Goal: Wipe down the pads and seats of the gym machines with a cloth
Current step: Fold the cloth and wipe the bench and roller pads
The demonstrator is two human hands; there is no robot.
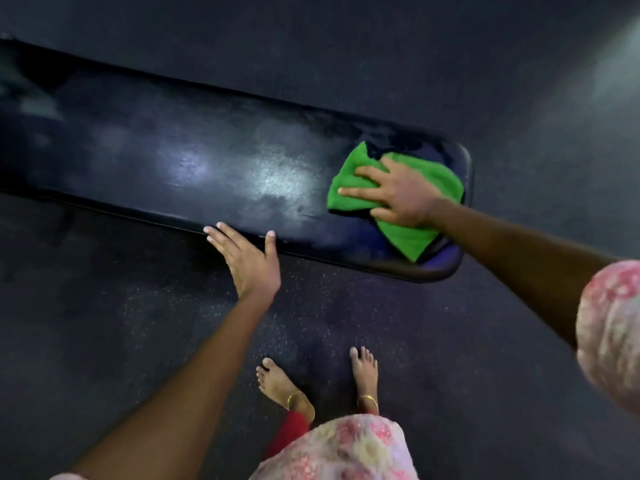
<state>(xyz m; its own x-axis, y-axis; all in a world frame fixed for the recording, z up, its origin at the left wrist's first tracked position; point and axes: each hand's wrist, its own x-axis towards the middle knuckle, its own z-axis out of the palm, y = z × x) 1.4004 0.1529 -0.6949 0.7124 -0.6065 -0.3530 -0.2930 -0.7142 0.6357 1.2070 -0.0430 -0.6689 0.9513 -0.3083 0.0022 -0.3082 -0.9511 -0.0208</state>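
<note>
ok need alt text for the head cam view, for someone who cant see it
Seen from above, a person's right hand presses a folded green cloth flat onto the near end of a long black padded bench. The left hand rests open on the bench's front edge. Bare feet with anklets stand on dark speckled flooring below.

The bench pad (180, 161) runs past the left edge, its far end blurred.
</note>
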